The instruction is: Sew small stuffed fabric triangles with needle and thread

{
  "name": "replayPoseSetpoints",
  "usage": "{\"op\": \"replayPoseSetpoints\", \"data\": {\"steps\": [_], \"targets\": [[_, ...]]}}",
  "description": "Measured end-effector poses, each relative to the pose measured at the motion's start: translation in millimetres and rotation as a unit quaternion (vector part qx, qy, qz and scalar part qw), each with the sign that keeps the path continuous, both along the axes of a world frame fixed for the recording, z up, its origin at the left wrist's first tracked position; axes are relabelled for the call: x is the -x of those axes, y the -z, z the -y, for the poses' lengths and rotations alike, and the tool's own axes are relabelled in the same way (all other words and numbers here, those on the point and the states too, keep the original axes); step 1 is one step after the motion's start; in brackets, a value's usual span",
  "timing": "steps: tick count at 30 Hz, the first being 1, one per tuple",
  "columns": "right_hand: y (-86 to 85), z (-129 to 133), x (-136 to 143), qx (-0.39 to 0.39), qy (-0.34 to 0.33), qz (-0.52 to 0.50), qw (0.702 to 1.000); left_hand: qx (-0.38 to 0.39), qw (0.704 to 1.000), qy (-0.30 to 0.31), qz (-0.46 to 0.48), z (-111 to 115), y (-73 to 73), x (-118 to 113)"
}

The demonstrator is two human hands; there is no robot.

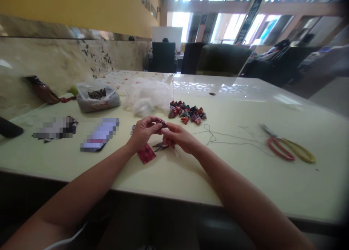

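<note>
Both hands meet over the pale table, around a small dark purple piece of cloth. My left hand pinches the cloth between thumb and fingers. My right hand has its fingertips closed on the cloth's right side. Small thread snips show their pointed blades below my right hand; whether its lower fingers hold them I cannot tell. A red patterned cloth square lies under my left hand. From the right hand's side, a thin dark thread trails rightward over the table.
Behind the hands lie several small stuffed cloth pieces and a clear bag with white stuffing. Big scissors rest at right. A phone, a blurred cloth heap and a plastic bag of dark bits are left.
</note>
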State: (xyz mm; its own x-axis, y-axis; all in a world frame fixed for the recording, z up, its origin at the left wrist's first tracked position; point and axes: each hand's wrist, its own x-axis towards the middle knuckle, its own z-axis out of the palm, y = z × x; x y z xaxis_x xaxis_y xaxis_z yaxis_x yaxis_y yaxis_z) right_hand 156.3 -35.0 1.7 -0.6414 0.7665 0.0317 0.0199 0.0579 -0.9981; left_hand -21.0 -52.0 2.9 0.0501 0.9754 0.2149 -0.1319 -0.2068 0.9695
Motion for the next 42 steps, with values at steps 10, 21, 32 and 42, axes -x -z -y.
{"op": "replayPoseSetpoints", "data": {"steps": [10,21,32,42], "targets": [[-5.3,-19.6,-15.6,-0.055,0.176,-0.002,0.983,0.070,0.997,-0.013,0.014,-14.1,7.2,13.4],[3.6,-2.3,2.0,0.064,-0.008,-0.071,0.995,0.131,0.982,0.073,0.118,-8.3,-0.4,9.0],[-7.2,-14.9,-14.9,0.009,0.115,-0.026,0.993,0.235,0.948,0.047,0.210,-11.4,-4.5,12.4],[-7.3,-21.9,-19.3,-0.052,0.189,0.029,0.980,0.259,0.941,-0.027,0.216,-11.2,-7.1,6.3]]}}
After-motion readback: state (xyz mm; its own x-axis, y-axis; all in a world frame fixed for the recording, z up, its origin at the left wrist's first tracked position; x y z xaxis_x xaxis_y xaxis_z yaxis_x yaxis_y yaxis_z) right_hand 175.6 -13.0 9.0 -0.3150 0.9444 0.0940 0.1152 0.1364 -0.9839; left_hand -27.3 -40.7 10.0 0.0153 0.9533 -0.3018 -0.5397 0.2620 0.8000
